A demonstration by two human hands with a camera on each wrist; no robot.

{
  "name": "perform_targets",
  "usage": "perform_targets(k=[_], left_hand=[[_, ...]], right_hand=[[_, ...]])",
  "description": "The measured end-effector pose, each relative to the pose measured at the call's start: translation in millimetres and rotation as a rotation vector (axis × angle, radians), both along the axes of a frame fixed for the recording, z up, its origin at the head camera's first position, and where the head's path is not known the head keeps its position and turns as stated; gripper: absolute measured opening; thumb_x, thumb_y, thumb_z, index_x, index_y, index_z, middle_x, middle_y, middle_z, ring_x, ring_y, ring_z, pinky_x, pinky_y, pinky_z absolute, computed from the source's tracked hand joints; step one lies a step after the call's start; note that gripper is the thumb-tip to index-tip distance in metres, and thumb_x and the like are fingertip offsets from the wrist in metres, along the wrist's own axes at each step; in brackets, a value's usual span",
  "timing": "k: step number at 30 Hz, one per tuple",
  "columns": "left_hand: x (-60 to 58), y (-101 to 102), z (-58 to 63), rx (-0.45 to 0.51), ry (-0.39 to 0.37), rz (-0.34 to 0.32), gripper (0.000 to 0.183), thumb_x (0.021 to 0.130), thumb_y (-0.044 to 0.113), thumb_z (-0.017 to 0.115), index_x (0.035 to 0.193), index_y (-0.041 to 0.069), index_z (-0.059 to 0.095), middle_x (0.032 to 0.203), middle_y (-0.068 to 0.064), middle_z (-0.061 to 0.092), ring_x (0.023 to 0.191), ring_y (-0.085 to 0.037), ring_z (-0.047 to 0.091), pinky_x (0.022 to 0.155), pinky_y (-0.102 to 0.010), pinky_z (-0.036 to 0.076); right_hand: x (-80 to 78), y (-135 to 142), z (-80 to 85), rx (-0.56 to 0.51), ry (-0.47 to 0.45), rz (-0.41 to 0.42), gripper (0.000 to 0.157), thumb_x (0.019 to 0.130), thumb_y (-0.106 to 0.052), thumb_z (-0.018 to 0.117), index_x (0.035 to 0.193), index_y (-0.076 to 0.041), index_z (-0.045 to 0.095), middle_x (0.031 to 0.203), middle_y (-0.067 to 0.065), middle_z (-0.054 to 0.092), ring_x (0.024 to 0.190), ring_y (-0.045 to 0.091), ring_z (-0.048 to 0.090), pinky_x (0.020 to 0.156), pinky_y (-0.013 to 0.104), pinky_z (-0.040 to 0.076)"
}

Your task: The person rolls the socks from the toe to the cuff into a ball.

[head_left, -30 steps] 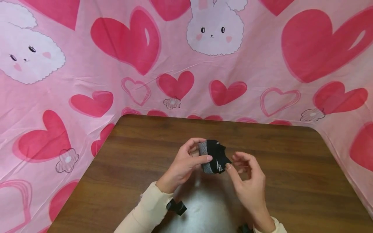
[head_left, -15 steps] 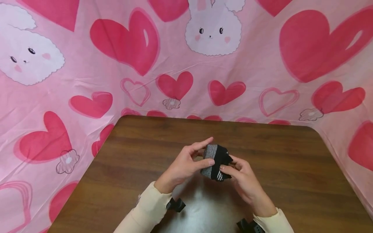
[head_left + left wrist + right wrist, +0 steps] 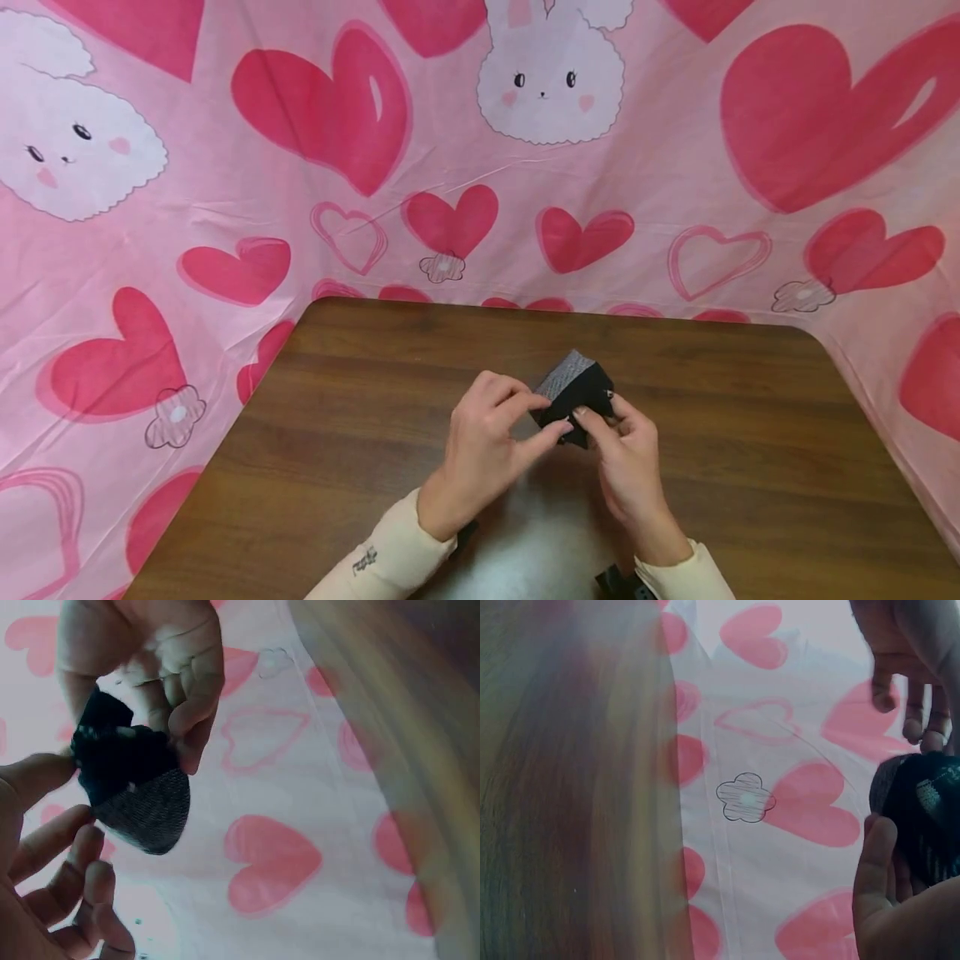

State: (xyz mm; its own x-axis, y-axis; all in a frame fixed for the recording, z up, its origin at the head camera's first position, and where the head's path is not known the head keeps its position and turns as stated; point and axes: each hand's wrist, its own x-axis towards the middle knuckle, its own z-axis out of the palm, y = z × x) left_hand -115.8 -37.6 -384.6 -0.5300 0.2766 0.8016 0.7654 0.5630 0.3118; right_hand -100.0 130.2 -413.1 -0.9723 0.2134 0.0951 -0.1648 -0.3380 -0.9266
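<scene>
A folded sock (image 3: 588,392), black with a grey speckled end, is held up over the table between the two hands. My right hand (image 3: 630,458) grips its black part, thumb on the near face and fingers behind. My left hand (image 3: 483,442) has thumb and index fingertips at the sock's near left edge, a corner of the fabric between them; the other fingers are curled loosely. In the left wrist view the grey end of the sock (image 3: 150,814) points away from the right hand (image 3: 150,645). White marks show on the black fabric of the sock (image 3: 930,802) in the right wrist view.
A brown wooden table (image 3: 322,400) lies under the hands. Pink cloth (image 3: 442,225) printed with hearts and rabbits hangs along its back and sides. Black straps (image 3: 622,583) show near the cream sleeves (image 3: 397,542).
The sock has tilted, its grey end swinging up and away. The right hand keeps its hold. My left hand has shifted from the grey end to the near left edge.
</scene>
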Motion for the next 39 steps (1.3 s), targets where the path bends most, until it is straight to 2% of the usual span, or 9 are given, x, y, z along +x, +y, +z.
perform_targets(k=[5, 7, 9, 15, 19, 24, 30, 33, 39], left_hand=[[2.6, 7.3, -0.6, -0.229, 0.224, 0.162, 0.013, 0.091, 0.018, 0.071, 0.09, 0.007, 0.079, 0.082, -0.001, 0.064, 0.069, -0.015, 0.057, 0.052, -0.025, 0.042], [2.3, 9.6, -1.6, -0.265, 0.256, 0.192, 0.016, 0.094, 0.015, 0.064, 0.09, 0.005, 0.076, 0.082, -0.003, 0.062, 0.066, -0.015, 0.058, 0.05, -0.025, 0.043], [2.3, 11.2, -3.4, -0.258, 0.227, 0.185, 0.018, 0.098, 0.015, 0.059, 0.091, 0.005, 0.072, 0.083, -0.003, 0.06, 0.061, -0.012, 0.057, 0.048, -0.022, 0.045], [9.8, 13.9, -7.8, -0.211, -0.026, 0.095, 0.022, 0.107, 0.021, 0.048, 0.097, 0.008, 0.063, 0.084, -0.001, 0.053, 0.051, -0.008, 0.049, 0.042, -0.021, 0.042], [16.9, 17.4, -10.8, -0.235, -0.057, 0.064, 0.024, 0.108, 0.021, 0.044, 0.098, 0.008, 0.062, 0.083, -0.001, 0.052, 0.051, -0.011, 0.05, 0.041, -0.024, 0.043], [17.3, 19.1, -9.6, -0.223, -0.031, 0.053, 0.023, 0.107, 0.024, 0.05, 0.097, 0.01, 0.065, 0.083, 0.002, 0.054, 0.051, -0.009, 0.051, 0.044, -0.021, 0.044], [4.0, 5.9, 4.7, -0.008, -0.059, -0.013, 0.015, 0.093, 0.027, 0.075, 0.098, 0.012, 0.074, 0.085, 0.003, 0.059, 0.073, -0.01, 0.054, 0.061, -0.021, 0.045], [-8.8, -1.9, 11.5, 0.088, -0.265, -0.088, 0.031, 0.09, 0.027, 0.078, 0.116, 0.013, 0.072, 0.102, 0.001, 0.062, 0.095, -0.014, 0.054, 0.072, -0.028, 0.049], [-31.8, -11.5, 10.9, 0.395, -1.049, -0.52, 0.052, 0.094, 0.014, 0.072, 0.143, 0.011, 0.055, 0.13, -0.007, 0.062, 0.109, -0.02, 0.064, 0.083, -0.038, 0.056]], right_hand=[[-0.3, -3.7, -3.9, 0.027, 0.035, -0.087, 0.021, 0.088, 0.016, 0.064, 0.108, 0.013, 0.066, 0.095, 0.016, 0.073, 0.081, 0.018, 0.072, 0.068, 0.031, 0.058], [-1.0, -6.7, -4.9, 0.04, 0.071, -0.138, 0.02, 0.085, 0.019, 0.064, 0.105, 0.014, 0.066, 0.092, 0.015, 0.073, 0.08, 0.016, 0.072, 0.067, 0.029, 0.058], [-2.3, -9.0, -5.5, 0.047, 0.12, -0.202, 0.019, 0.083, 0.02, 0.064, 0.101, 0.014, 0.067, 0.088, 0.014, 0.073, 0.077, 0.014, 0.07, 0.066, 0.026, 0.057], [-10.6, -14.6, -2.2, -0.07, 0.2, -0.379, 0.018, 0.083, 0.022, 0.06, 0.098, 0.016, 0.068, 0.088, 0.015, 0.072, 0.078, 0.017, 0.068, 0.065, 0.026, 0.056], [-14.2, -19.7, -1.1, -0.16, 0.208, -0.43, 0.02, 0.085, 0.021, 0.054, 0.1, 0.018, 0.067, 0.089, 0.017, 0.071, 0.08, 0.019, 0.065, 0.067, 0.028, 0.057], [-15.6, -22.8, -4.8, -0.158, 0.131, -0.354, 0.017, 0.089, 0.017, 0.058, 0.101, 0.016, 0.069, 0.092, 0.015, 0.072, 0.083, 0.017, 0.065, 0.071, 0.027, 0.056], [-10.2, -12.8, -6.3, -0.106, 0.0, -0.253, 0.019, 0.089, 0.016, 0.059, 0.103, 0.01, 0.071, 0.088, 0.015, 0.073, 0.078, 0.015, 0.07, 0.067, 0.028, 0.057], [-6.4, -8.7, -4.3, -0.035, -0.02, -0.2, 0.016, 0.088, 0.016, 0.063, 0.101, 0.012, 0.071, 0.08, 0.013, 0.072, 0.071, 0.013, 0.068, 0.065, 0.027, 0.057], [0.6, -3.4, -2.8, 0.123, -0.017, -0.085, 0.012, 0.085, 0.016, 0.068, 0.095, 0.009, 0.07, 0.079, 0.011, 0.07, 0.067, 0.013, 0.069, 0.064, 0.028, 0.058]])
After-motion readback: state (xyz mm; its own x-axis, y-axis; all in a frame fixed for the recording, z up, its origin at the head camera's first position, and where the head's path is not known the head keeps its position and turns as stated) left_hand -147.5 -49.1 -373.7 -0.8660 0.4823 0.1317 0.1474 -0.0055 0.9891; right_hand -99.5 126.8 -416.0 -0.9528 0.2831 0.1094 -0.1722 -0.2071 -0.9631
